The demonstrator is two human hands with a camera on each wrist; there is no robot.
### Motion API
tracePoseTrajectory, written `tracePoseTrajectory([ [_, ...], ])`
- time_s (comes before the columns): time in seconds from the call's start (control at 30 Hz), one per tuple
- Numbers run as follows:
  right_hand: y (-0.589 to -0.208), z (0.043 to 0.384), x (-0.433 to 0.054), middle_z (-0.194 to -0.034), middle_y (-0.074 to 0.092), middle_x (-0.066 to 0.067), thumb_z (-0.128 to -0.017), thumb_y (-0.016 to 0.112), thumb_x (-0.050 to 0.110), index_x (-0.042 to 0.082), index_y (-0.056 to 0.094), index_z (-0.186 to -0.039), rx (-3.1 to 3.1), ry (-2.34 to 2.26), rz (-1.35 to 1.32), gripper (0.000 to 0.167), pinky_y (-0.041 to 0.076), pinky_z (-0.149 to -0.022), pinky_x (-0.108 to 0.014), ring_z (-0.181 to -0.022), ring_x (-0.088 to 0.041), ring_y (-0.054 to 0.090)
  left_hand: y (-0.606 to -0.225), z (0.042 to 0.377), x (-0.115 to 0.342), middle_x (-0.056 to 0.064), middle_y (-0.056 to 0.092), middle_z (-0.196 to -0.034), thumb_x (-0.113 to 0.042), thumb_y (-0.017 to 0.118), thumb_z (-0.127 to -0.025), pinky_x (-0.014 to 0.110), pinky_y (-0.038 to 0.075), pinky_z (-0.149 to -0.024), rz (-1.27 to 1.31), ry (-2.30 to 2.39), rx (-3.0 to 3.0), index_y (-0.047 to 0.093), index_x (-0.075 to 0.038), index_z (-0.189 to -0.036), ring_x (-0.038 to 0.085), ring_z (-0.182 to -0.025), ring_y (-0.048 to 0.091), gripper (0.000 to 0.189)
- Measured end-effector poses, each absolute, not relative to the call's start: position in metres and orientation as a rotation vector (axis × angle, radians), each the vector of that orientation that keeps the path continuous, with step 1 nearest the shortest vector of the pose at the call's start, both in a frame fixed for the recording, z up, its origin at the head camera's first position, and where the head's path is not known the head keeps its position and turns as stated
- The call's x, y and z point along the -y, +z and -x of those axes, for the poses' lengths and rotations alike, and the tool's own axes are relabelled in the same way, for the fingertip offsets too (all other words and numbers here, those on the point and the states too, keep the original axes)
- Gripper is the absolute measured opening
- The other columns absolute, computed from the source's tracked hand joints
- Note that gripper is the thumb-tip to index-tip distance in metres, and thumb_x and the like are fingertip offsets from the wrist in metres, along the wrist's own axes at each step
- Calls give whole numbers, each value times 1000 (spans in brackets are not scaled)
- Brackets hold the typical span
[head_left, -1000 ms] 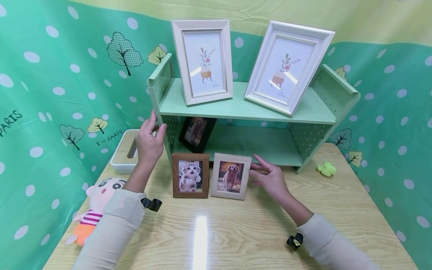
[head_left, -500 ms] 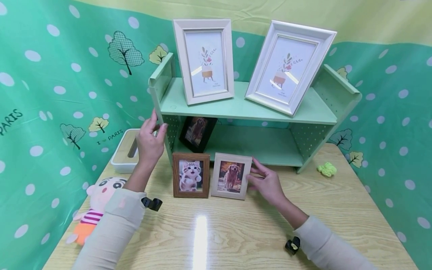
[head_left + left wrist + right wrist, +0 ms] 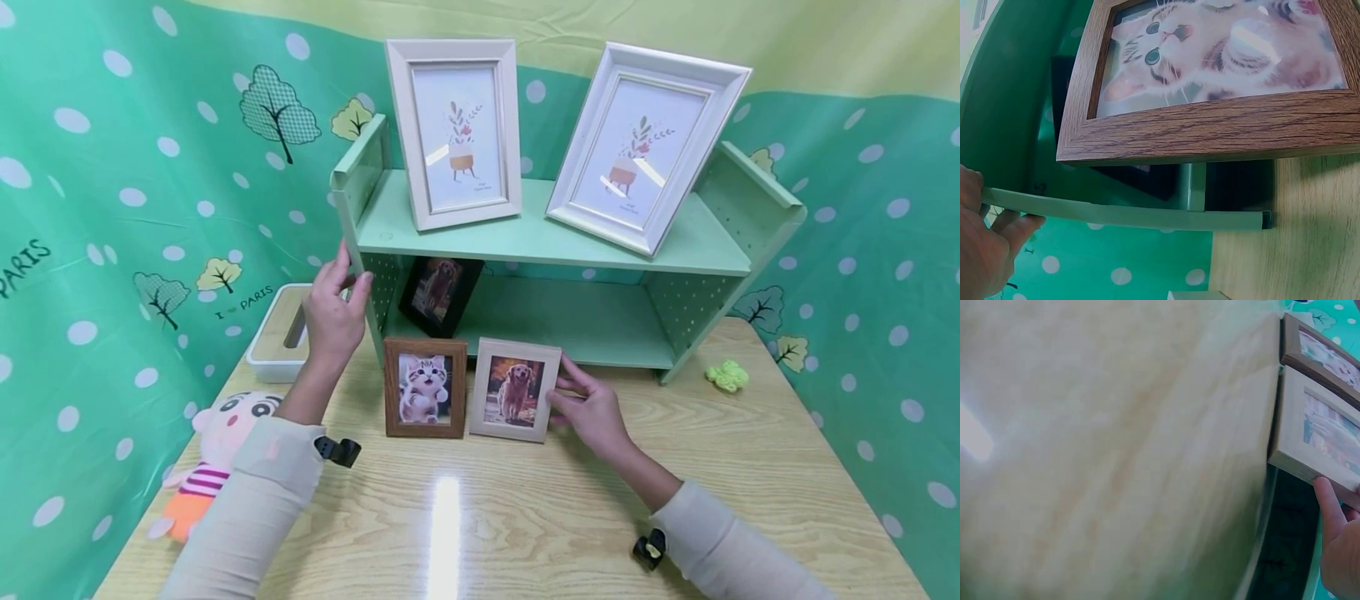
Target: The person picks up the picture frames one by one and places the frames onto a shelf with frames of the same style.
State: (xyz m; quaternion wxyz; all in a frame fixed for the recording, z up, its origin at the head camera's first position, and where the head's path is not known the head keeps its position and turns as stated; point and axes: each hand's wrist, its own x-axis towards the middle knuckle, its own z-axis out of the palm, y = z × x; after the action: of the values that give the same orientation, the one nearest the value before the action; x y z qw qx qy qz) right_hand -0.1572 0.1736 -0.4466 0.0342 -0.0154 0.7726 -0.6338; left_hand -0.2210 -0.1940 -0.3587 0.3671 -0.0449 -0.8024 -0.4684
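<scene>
Two holds: my left hand (image 3: 335,312) grips the shelf (image 3: 532,235) at its left edge; my right hand (image 3: 596,415) pinches the pale frame (image 3: 515,392), likely light, stiff, best taken by its sides.

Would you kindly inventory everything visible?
Tiered shelf: 1, green, centre
Plant-print frames: 2, white, upper tier
Tilted dog-photo frame: 1, black, lower tier
Wooden cat-photo frame: 1, brown, before shelf
Wooden dog-photo frame: 1, pale, before shelf
Lidded box: 1, white, shelf's left
Plush doll: 1, pink-orange, near box
Knobbly trinket: 1, lime, shelf's right
Woodgrain table: 1, tan, beneath
Dotted curtain: 1, green-yellow, behind
Cameras: 2, black, wrists
Sleeves: 2, beige, forearms
Left hand: 1, gripping shelf
Right hand: 1, pinching pale frame
</scene>
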Motion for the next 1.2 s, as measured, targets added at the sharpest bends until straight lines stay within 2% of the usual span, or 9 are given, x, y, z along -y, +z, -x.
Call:
tracePoseTrajectory([
  [0.43, -455, 152, -171, -130, 65, -27, -91, 71, -2, 19, 42, -156, -2349, -1959, -9, 74, 68, -73, -43, -92, -26, 78, -359, 221, 194, 24, 65, -128, -9, 65, -99, 52, 62, -97, 124, -1205, 2056, 47, -13, -152, 39, -113, 69, 56],
  [0.67, -460, 151, -171, -133, 64, -27, -93, 70, -1, 17, 40, -156, -2320, -1954, -35, 72, 68, -75, -43, -100, -29, 76, -359, 220, 194, 23, 66, -129, -10, 65, -99, 51, 63, -95, 116, -1209, 2054, 47, -14, -151, 38, -114, 69, 56],
  [0.97, -459, 150, -171, -132, 65, -25, -93, 70, 0, 16, 43, -155, -2310, -1927, -83, 69, 68, -76, -42, -100, -28, 76, -360, 222, 194, 24, 65, -129, -9, 65, -99, 52, 63, -95, 120, -1209, 2049, 47, -14, -152, 39, -113, 69, 56],
  [1.2, -459, 150, -172, -133, 62, -26, -96, 68, 1, 12, 41, -155, -2285, -1909, -57, 66, 67, -80, -41, -106, -32, 74, -360, 221, 194, 22, 65, -130, -10, 64, -100, 52, 62, -97, 107, -1220, 2049, 46, -15, -152, 39, -114, 69, 55],
])
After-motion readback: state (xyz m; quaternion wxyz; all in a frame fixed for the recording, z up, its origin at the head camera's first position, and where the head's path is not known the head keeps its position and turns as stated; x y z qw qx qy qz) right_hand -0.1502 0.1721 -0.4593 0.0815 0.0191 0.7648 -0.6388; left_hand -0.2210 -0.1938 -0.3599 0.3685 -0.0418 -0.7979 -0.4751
